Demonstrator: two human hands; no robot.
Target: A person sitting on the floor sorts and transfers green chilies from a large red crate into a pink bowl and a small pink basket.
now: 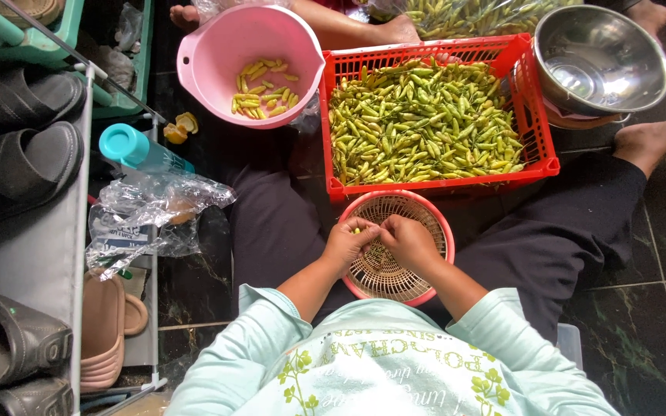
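Both hands [379, 240] over round basket [425, 212] rim

Both hands meet over the small round woven basket [395, 270], left hand [347, 243] and right hand [408, 240] pinching one little green chili [358, 229]. Red crate [537, 115] full of chilies just beyond, pink bowl [217, 54] beside it.

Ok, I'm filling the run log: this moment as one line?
left hand: pinching small chili | right hand: at chili | below: round woven basket | ahead: red crate of chilies
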